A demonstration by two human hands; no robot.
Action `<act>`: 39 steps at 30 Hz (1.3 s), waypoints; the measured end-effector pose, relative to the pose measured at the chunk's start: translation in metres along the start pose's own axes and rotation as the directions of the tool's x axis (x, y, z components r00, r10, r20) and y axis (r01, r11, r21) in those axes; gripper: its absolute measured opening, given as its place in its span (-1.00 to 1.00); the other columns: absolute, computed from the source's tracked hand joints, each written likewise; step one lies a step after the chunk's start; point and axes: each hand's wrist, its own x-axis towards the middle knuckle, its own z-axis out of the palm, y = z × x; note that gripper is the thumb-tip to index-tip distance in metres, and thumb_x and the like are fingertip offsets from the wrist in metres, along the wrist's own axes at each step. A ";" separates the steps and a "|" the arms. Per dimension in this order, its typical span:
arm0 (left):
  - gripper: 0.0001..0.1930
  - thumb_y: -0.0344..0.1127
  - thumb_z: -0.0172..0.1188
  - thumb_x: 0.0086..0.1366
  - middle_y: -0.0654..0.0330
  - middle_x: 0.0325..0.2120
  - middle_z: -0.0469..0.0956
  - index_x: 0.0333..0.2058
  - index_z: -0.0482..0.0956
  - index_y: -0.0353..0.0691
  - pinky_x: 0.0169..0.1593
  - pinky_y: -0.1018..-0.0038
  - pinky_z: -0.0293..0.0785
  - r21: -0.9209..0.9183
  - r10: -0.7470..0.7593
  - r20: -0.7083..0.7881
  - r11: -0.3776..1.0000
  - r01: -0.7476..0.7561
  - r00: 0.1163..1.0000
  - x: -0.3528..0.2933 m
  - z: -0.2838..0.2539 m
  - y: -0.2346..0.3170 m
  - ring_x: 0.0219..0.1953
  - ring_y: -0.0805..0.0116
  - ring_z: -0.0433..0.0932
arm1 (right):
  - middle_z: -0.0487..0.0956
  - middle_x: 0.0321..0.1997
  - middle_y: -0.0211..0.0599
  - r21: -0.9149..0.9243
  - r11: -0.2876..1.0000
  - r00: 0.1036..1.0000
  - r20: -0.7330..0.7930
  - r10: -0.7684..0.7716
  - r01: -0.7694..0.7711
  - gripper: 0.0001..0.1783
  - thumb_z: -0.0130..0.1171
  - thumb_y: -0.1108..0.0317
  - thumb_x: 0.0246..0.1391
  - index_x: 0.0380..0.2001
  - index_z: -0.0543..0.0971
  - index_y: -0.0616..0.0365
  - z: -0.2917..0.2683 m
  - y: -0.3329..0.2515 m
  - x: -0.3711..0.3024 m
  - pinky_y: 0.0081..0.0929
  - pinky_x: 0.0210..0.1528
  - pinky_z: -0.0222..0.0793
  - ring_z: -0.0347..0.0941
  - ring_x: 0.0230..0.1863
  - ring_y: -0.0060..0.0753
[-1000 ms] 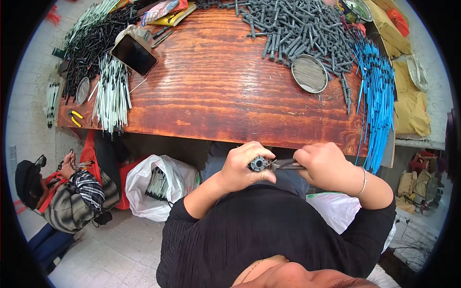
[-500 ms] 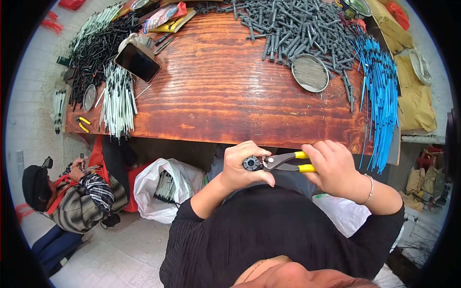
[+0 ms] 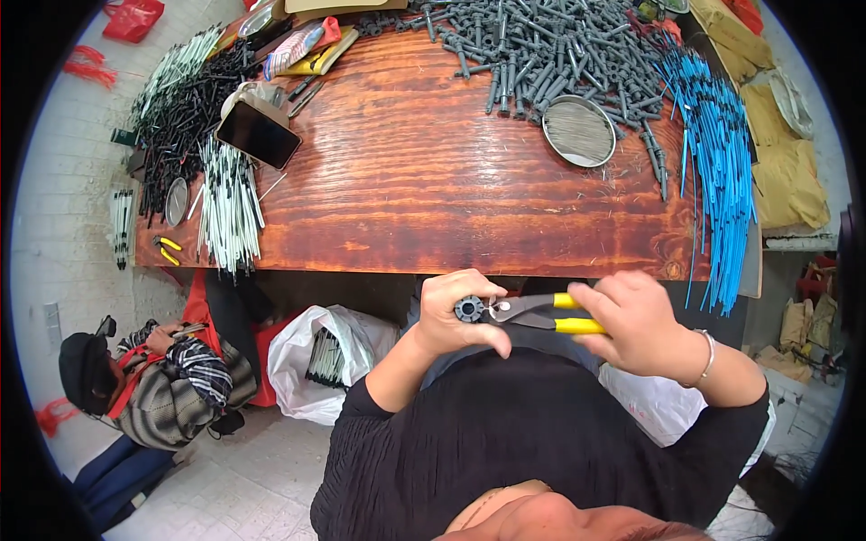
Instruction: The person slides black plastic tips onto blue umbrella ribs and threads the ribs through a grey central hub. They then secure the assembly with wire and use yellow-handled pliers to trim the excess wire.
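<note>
In front of my body, just off the table's near edge, my left hand [image 3: 444, 316] is wrapped round a dark grey plastic fitting [image 3: 468, 309]. Its round, hollow end faces up between my thumb and fingers. My right hand [image 3: 633, 323] grips the yellow handles of a pair of cutting pliers [image 3: 534, 302], which lie level and point left. Their jaws are at the right side of the fitting, beside my left fingertips; whether they bite on anything is too small to tell. The handles are somewhat apart. The fitting's lower part is hidden in my palm.
Grey plastic fittings [image 3: 541, 54] are heaped on the wooden table [image 3: 388, 180], near a round dish of thin pins [image 3: 579, 132]. Blue ties [image 3: 717, 180] lie right; white sticks [image 3: 230, 207], a phone [image 3: 259, 134] and small pliers [image 3: 167, 250] left. A person [image 3: 171, 388] works at left, beside a white sack [image 3: 302, 370].
The view has shifted slightly. My right hand has moved a little to the right and down with the pliers' handles. Both hands keep their holds, and the jaws stay at the fitting.
</note>
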 end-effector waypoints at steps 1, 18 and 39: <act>-0.42 -0.06 0.51 -0.38 0.15 -0.63 0.50 -0.43 0.53 -0.38 -0.50 0.56 0.37 -0.029 0.000 0.074 1.000 0.002 0.997 0.003 -0.004 0.000 -0.59 0.39 0.48 | 0.51 -0.52 -0.06 -0.023 1.000 0.999 0.041 0.010 -0.009 -0.51 0.18 0.14 -0.09 -0.14 0.38 0.23 0.000 0.001 -0.003 -0.29 -0.45 0.39 0.46 -0.50 -0.07; -0.57 -0.22 0.48 -0.26 0.11 -0.63 0.51 -0.46 0.53 -0.39 -0.47 0.54 0.41 0.036 0.013 0.114 0.999 -0.018 0.993 0.003 0.007 0.001 -0.58 0.36 0.50 | 0.40 -0.61 -0.22 0.502 0.546 0.676 0.717 0.171 -0.671 -0.45 0.22 0.03 -0.15 -0.25 0.40 0.28 0.001 0.014 0.006 -0.48 -0.58 0.32 0.40 -0.64 -0.31; -0.44 -0.01 0.48 -0.38 0.18 -0.64 0.51 -0.44 0.53 -0.30 -0.52 0.55 0.39 0.124 0.065 -0.024 0.990 -0.061 0.998 -0.003 0.020 0.006 -0.62 0.37 0.49 | 0.46 -0.66 -0.04 -0.111 0.977 0.981 0.060 0.187 -0.180 -0.53 -0.06 -0.03 0.07 -0.52 0.45 0.23 -0.014 -0.003 0.006 -0.19 -0.54 0.31 0.44 -0.57 -0.01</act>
